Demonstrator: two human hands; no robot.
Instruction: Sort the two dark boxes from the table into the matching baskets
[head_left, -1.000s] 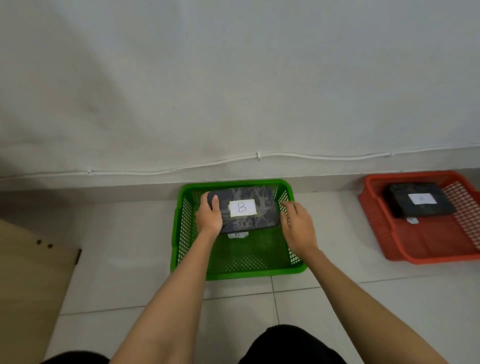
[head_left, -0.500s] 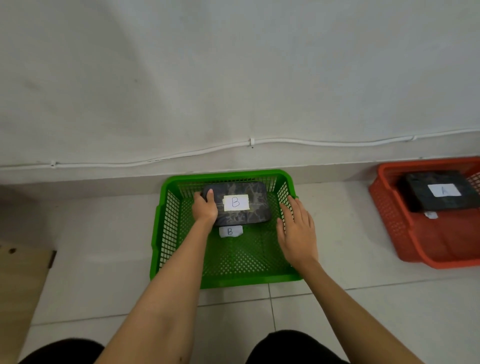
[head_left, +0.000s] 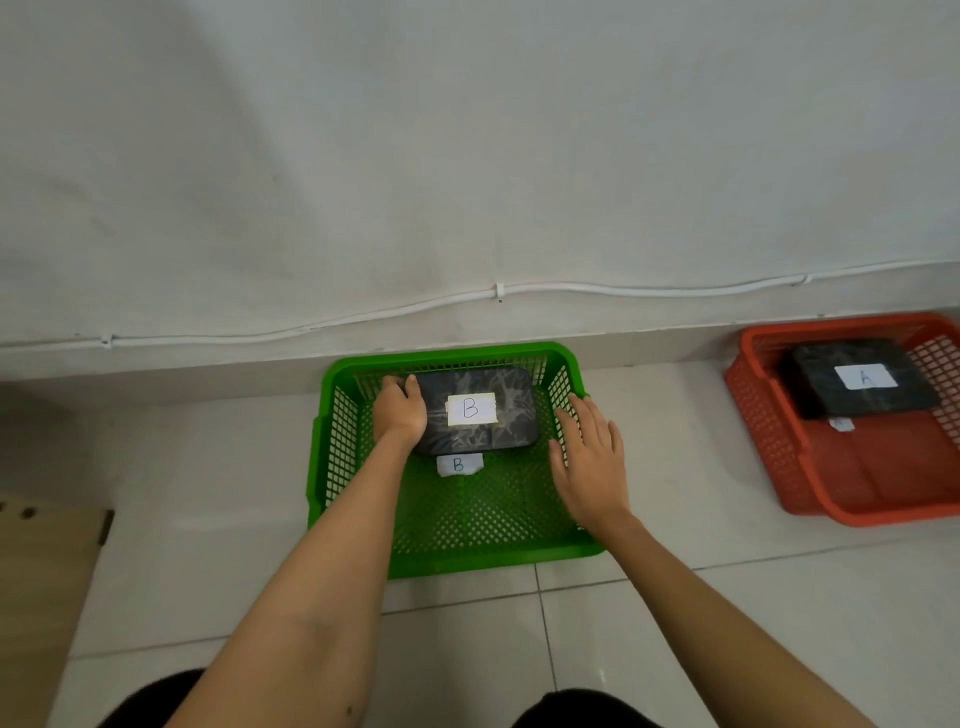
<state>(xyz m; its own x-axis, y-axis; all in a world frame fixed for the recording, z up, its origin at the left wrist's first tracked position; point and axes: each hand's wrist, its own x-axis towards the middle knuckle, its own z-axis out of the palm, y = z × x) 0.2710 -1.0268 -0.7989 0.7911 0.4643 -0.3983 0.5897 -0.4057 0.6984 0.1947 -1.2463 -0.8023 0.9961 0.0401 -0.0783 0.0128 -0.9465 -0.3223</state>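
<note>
The dark box marked B (head_left: 475, 410) is located in the far half of the green basket (head_left: 332, 441), at the centre of the frame. Its white label faces up, and a second small B tag (head_left: 458, 464) is seen on the basket floor just in front of the box.

The left hand (head_left: 399, 413) is set on the left end of the box marked B; the thumb lies over the top edge and the fingers are wrapped around the far left corner, so the grip is closed on the box. The right hand (head_left: 589, 457) is held flat and open over the right wall of the green basket, fingers spread, clear of the box — nothing is held in it.

The dark box marked A (head_left: 862, 376) lies in the far part of the red basket (head_left: 763, 415) at the right edge of the frame, label up. A small white tag is seen just in front of it; its letter cannot be read. Both baskets stand on the tiled floor (head_left: 675, 623) against the wall. A white cable (head_left: 649, 291) runs along the wall above them. A wooden board (head_left: 41, 582) is seen at the lower left.

Compared with the frame half a second earlier, little has changed: the box marked B sits in the same place in the green basket, the left hand has kept its hold on the left end, and the right hand has stayed open beside the right wall. One second earlier the right fingertips were touching the right end of the box — that contact has since been released.
</note>
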